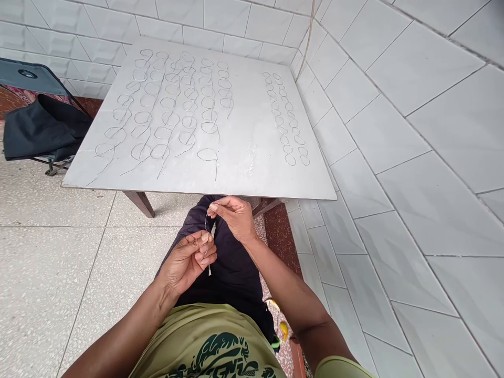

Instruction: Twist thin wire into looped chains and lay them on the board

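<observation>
Over my lap, just off the table's front edge, my two hands work on a thin wire (pixel 205 222). My left hand (pixel 185 265) pinches its lower part between thumb and forefinger, the other fingers curled. Above and to the right, my right hand (pixel 235 218) grips the upper end with thumb and fingertips. The exact shape of the wire between the fingers is hard to make out. On the white tabletop (pixel 252 181) lie several columns of wire loops with long tails, one wire loop (pixel 207 154) being nearest my hands. Smaller double wire rings (pixel 290 158) form two columns at the right.
White tiled walls (pixel 394 173) close in the table at the back and right. A folding chair (pixel 33 79) with dark cloth (pixel 45 128) on it stands at the left. Beneath the front edge shows a wooden table leg (pixel 139 203). A yellow object (pixel 284 330) lies low beside my leg.
</observation>
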Motion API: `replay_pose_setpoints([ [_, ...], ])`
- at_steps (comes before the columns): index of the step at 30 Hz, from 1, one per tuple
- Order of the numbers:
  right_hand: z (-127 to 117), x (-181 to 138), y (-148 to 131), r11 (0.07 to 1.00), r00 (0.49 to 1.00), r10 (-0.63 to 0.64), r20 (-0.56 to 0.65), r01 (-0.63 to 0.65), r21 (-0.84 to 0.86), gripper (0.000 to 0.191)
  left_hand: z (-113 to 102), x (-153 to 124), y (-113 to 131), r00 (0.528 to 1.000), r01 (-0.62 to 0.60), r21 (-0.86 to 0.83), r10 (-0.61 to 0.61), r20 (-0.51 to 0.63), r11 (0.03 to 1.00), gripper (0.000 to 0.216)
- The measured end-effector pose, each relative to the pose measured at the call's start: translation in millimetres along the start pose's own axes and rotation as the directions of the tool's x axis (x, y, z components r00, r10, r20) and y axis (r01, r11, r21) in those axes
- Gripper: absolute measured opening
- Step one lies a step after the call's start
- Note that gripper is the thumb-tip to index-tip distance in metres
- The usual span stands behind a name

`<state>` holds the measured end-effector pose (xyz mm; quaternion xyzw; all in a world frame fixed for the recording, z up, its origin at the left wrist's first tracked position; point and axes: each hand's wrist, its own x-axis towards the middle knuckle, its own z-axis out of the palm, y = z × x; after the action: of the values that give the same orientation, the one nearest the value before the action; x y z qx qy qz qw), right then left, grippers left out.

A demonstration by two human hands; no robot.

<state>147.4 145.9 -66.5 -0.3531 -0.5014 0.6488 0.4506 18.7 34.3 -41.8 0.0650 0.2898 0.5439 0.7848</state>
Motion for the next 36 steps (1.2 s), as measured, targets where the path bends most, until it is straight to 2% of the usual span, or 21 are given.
replay_pose_setpoints([
  [6,-7.2,-5.3,2.8,0.995,0.997,0.073,-0.007,-0.073,0.062,0.044,-12.1,7.2,1.1,0.982,-0.164,0.235,0.18,-0.052,0.958,0.014],
  [11,-5.0,-34.2,7.9,0.977,0.963,0.2,0.182,-0.183,-0.105,0.04,-22.2,18.3,4.6,0.919,-0.294,0.347,0.363,-0.152,0.891,0.017],
  [14,1.9,-46.0,11.7,0.971,0.954,0.207,0.215,-0.174,-0.162,0.033,-26.5,23.9,2.6,0.896,-0.331,0.354,0.409,-0.173,0.875,0.018],
  [17,7.4,-48.0,15.0,0.978,0.97,0.169,0.177,-0.143,-0.151,0.031,-31.7,27.3,0.0,0.878,-0.33,0.391,0.432,-0.208,0.859,0.021],
  [19,8.8,-46.3,16.5,0.979,0.98,0.153,0.126,-0.133,-0.153,0.03,-35.7,27.7,-0.2,0.844,-0.326,0.478,0.478,-0.241,0.816,0.023],
  [22,8.5,-43.5,17.4,0.977,0.988,0.139,0.071,-0.125,-0.174,0.028,-40.1,24.9,2.3,0.807,-0.291,0.652,0.546,-0.226,0.7,0.026],
  [26,7.6,-43.5,17.1,0.976,0.993,0.109,0.04,-0.099,-0.196,0.026,-40.7,18.9,5.5,0.807,-0.224,0.83,0.575,-0.137,0.512,0.03],
  [28,7.2,-44.2,17.6,0.971,0.996,0.087,0.009,-0.083,-0.225,0.026,-40.0,17.0,4.7,0.805,-0.216,0.866,0.585,-0.104,0.452,0.03],
  [31,5.4,-43.9,19.6,0.956,0.999,0.046,-0.006,-0.046,-0.29,0.024,-39.1,15.0,0.3,0.804,-0.21,0.884,0.588,-0.087,0.418,0.029],
  [36,0.4,-38.5,20.9,0.931,0.998,0.033,0.058,-0.01,-0.364,0.024,-37.9,12.5,-9.0,0.796,-0.21,0.869,0.595,-0.113,0.447,0.028],
])
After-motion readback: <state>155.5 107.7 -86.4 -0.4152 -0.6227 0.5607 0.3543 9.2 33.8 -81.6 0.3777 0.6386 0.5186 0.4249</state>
